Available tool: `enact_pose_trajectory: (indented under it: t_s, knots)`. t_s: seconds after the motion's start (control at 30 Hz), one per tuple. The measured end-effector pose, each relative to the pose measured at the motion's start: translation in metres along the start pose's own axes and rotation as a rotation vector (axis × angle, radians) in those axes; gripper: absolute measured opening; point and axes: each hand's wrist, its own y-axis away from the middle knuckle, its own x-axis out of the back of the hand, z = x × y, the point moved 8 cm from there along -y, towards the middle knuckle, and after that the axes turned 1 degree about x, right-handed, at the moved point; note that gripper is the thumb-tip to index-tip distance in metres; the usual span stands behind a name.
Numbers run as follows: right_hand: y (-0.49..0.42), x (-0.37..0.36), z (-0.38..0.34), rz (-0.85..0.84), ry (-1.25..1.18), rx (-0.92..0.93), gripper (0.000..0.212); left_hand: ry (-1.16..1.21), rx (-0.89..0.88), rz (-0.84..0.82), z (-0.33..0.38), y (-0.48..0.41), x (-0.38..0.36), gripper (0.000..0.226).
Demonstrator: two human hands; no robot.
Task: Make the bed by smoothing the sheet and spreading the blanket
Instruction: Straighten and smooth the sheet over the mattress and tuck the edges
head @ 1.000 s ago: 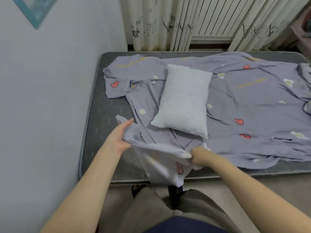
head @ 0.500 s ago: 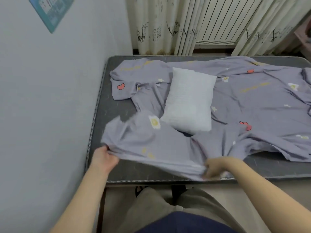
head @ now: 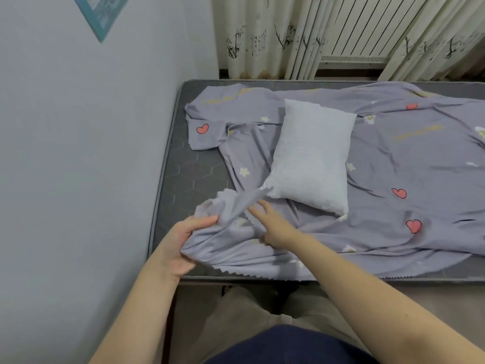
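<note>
Item one, sheet (head: 393,158): lilac, printed with hearts and stars, lying rumpled over the mattress (head: 189,174). It runs under the pillow (head: 312,156) and away to the pillow's right. Its corner is bunched just on my side of the pillow's near-left corner, and bare mattress shows to the pillow's left. Item two, left grip (head: 183,245): fingers curled round that bunched corner, held nearer me and to the left of the pillow. Item three, right grip (head: 273,227): fingers straight and spread, lying over the loose fold just on my side of the pillow, pinching nothing. It is blurred, so I cannot tell how firmly it presses. Step in hand, by my judgement: opening out the corner so the sheet can be drawn over the bare patch left of the pillow. To do it well I should keep the left grip fast on the corner itself, not on a mid-fold. The flat right grip should run outward from the pillow to work out the twist. The pull should be low and even, since the pillow pins the cloth and a sharp tug would likely drag it askew. Change against half a second ago: then both grips pinched the near hem well apart, with the flap stretched between them. Now the right grip has let go and come in close to the left, and the flap has collapsed into a bunch.
</note>
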Motion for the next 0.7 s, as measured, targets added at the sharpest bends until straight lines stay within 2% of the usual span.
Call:
enact_pose_trajectory:
  t_s: [0.1,0.17,0.23,0.3,0.37,0.43,0.5,0.53,0.6,0.63,0.7]
  knots:
    - [-0.005,-0.009,-0.027,-0.116,0.079,-0.025,0.008,-0.054,-0.098,0.079,0.010,0.013,0.014,0.032]
    - [-0.012,-0.020,-0.036,-0.183,0.094,-0.030,0.009,0.006,-0.165,0.238,0.016,0.020,0.040,0.017]
    - [-0.017,-0.012,-0.037,-0.097,0.111,-0.057,0.014,0.000,-0.140,0.365,0.015,0.025,0.065,0.012]
    - [-0.019,0.012,-0.027,0.157,0.122,-0.133,0.026,-0.340,-0.002,0.553,0.007,0.028,0.099,0.017]
    - [-0.005,0.043,-0.026,0.433,0.180,-0.195,0.028,-0.778,0.249,0.731,-0.012,0.035,0.144,0.030]
    - [0.004,0.056,-0.045,0.578,0.202,-0.107,0.028,-1.031,0.440,0.656,-0.039,0.037,0.171,0.036]
    - [0.005,0.047,-0.079,0.502,0.115,0.115,0.030,-1.040,0.421,0.598,-0.052,0.031,0.181,0.019]
    - [0.003,0.034,-0.098,0.389,0.044,0.230,0.029,-0.992,0.344,0.663,-0.045,0.027,0.185,0.020]
    - [0.005,0.003,-0.127,0.135,-0.047,0.356,0.028,-0.818,0.186,0.765,-0.026,0.014,0.186,0.031]
    - [0.006,-0.011,-0.137,0.043,-0.033,0.381,0.030,-0.715,0.177,0.748,-0.021,0.004,0.185,0.036]
    - [0.011,-0.032,-0.151,-0.031,0.026,0.430,0.033,-0.621,0.284,0.612,-0.024,-0.018,0.171,0.057]
